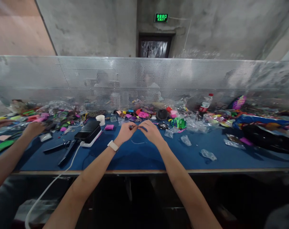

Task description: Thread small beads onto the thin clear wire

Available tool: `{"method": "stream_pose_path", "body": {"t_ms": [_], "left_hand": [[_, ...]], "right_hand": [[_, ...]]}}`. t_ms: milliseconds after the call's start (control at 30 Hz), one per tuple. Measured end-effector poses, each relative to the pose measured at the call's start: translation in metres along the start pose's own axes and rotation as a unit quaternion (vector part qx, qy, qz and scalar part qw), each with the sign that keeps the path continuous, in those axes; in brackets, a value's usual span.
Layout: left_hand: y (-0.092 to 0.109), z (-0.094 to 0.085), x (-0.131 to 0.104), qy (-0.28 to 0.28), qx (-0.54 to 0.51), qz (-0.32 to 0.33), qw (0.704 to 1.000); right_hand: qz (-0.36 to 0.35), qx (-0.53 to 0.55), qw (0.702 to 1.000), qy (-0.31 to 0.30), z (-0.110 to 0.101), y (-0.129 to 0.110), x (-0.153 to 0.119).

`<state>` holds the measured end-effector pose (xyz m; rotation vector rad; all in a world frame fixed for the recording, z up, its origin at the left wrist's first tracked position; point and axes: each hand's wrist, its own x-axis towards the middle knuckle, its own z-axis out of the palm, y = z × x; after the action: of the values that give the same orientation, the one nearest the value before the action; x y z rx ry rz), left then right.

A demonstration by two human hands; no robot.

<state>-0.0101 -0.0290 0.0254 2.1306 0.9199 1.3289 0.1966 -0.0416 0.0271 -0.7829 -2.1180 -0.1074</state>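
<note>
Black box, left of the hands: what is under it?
A white block shows under the black box, part of its side in view. Most of the block's top is covered by the box, and the blue tabletop directly beneath is hidden.

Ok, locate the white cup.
The white cup is left of centre in the head view, by the far end of the black device, left of the pink packet.

Exit sign (161, 17), red-capped bottle (205, 105), perhaps white cup (100, 120)
</note>
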Motion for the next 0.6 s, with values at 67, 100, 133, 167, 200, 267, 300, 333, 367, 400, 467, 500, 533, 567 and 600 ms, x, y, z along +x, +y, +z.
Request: {"method": "stream_pose_path", "body": {"t_ms": [67,100,133,167,200,267,300,333,367,400,467,500,533,567,600], "left_hand": [[-0.001,0.0,0.0,0.01,0.012,0.004,1.0],[-0.001,0.0,0.0,0.019,0.021,0.009,1.0],[-0.001,0.001,0.0,0.027,0.026,0.017,0.999],[-0.001,0.001,0.0,0.034,0.026,0.025,0.999],[-0.001,0.001,0.0,0.035,0.022,0.032,0.999],[-0.001,0.002,0.0,0.033,0.01,0.035,0.999],[-0.001,0.001,0.001,0.033,0.006,0.031,0.999],[-0.001,0.001,0.001,0.035,0.004,0.026,0.999],[-0.001,0.001,0.001,0.04,0.003,0.021,0.999],[-0.001,0.001,0.002,0.047,0.003,0.017,0.999],[-0.001,0.001,0.003,0.056,-0.001,0.012,0.998],[-0.001,0.001,0.003,0.058,-0.004,0.009,0.998],[-0.001,0.001,0.003,0.058,-0.01,0.005,0.998],[0.0,0.002,0.003,0.056,-0.02,-0.002,0.998],[0.0,0.002,0.003,0.051,-0.033,-0.012,0.998]], "right_hand": [[-0.001,0.019,1.0,0.023,0.001,-0.005,0.001],[0.0,0.028,0.999,0.032,0.002,-0.008,0.002],[0.006,0.035,0.999,0.04,0.002,-0.011,0.002],[0.015,0.039,0.998,0.049,0.003,-0.013,0.003],[0.026,0.041,0.997,0.056,0.004,-0.015,0.004],[0.05,0.041,0.996,0.069,0.005,-0.018,0.004],[0.058,0.044,0.994,0.078,0.006,-0.019,0.005],[0.064,0.049,0.993,0.087,0.006,-0.02,0.005],[0.069,0.055,0.991,0.097,0.007,-0.021,0.005],[0.074,0.062,0.99,0.106,0.008,-0.022,0.005],[0.085,0.07,0.987,0.12,0.009,-0.022,0.005],[0.089,0.071,0.986,0.124,0.01,-0.023,0.005],[0.091,0.067,0.986,0.125,0.01,-0.023,0.005],[0.09,0.062,0.986,0.124,0.011,-0.023,0.005],[0.085,0.056,0.987,0.123,0.011,-0.023,0.005]]}}
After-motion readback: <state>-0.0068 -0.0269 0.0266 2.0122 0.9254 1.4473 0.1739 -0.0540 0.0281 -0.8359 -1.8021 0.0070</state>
